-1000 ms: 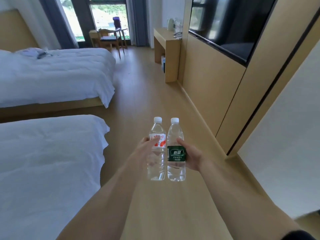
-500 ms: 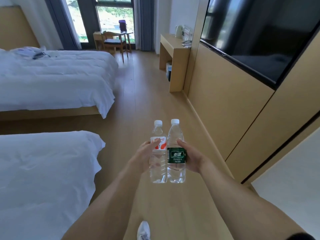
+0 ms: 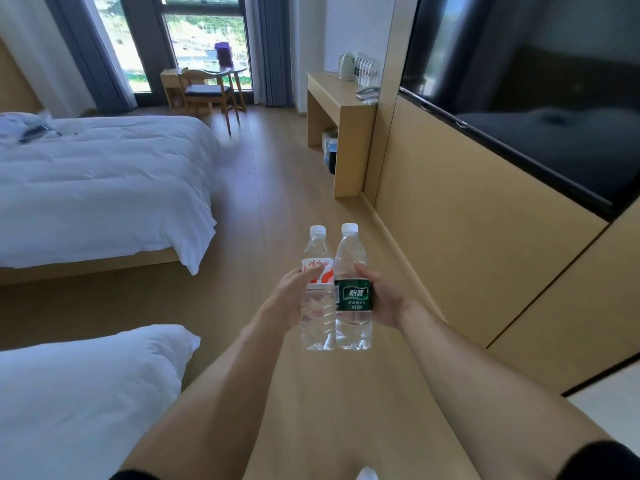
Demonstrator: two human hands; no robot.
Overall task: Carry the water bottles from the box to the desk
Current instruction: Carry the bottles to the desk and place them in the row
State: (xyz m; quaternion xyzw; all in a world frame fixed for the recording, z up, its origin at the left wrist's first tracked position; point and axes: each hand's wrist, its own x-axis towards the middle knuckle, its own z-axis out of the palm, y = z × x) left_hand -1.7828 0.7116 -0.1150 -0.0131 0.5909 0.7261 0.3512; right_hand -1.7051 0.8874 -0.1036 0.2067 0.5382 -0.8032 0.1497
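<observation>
step: mid-carry, walking the aisle toward the table [image 3: 341,98] by the far wall
left hand [image 3: 287,299]: grip wrapped round the red-label bottle [image 3: 317,292]
right hand [image 3: 384,299]: grip curled on the green-label bottle [image 3: 353,296]
bottles: upright, touching side by side, over the floor [image 3: 277,209]
next: probably keep walking, then stand both on the table near the kettle [image 3: 346,66]

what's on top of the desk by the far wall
On the desk: a white kettle, a row of bottles and a phone. The wall panel hides the desk's right end.
</observation>
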